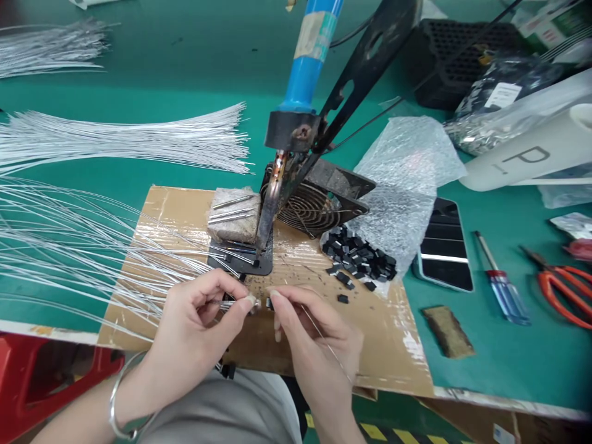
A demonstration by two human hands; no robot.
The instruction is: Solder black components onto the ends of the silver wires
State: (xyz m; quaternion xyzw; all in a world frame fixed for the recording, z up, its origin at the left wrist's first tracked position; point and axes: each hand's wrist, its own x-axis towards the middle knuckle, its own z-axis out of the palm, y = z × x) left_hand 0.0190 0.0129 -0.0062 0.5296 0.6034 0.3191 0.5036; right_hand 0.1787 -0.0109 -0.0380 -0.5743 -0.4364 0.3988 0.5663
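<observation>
At 6 o'clock on cardboard [393, 345], just below iron [272, 203]: left grip [198, 324] pinching wire [226, 304] end, right grip [314, 345] pinching black part [269, 303], the two nearly touching. Likely hazards: burn if raised toward iron tip at 12 o'clock; part dropped if pinch slackens; snagging on loose wires [69, 246] at 9 o'clock.
</observation>
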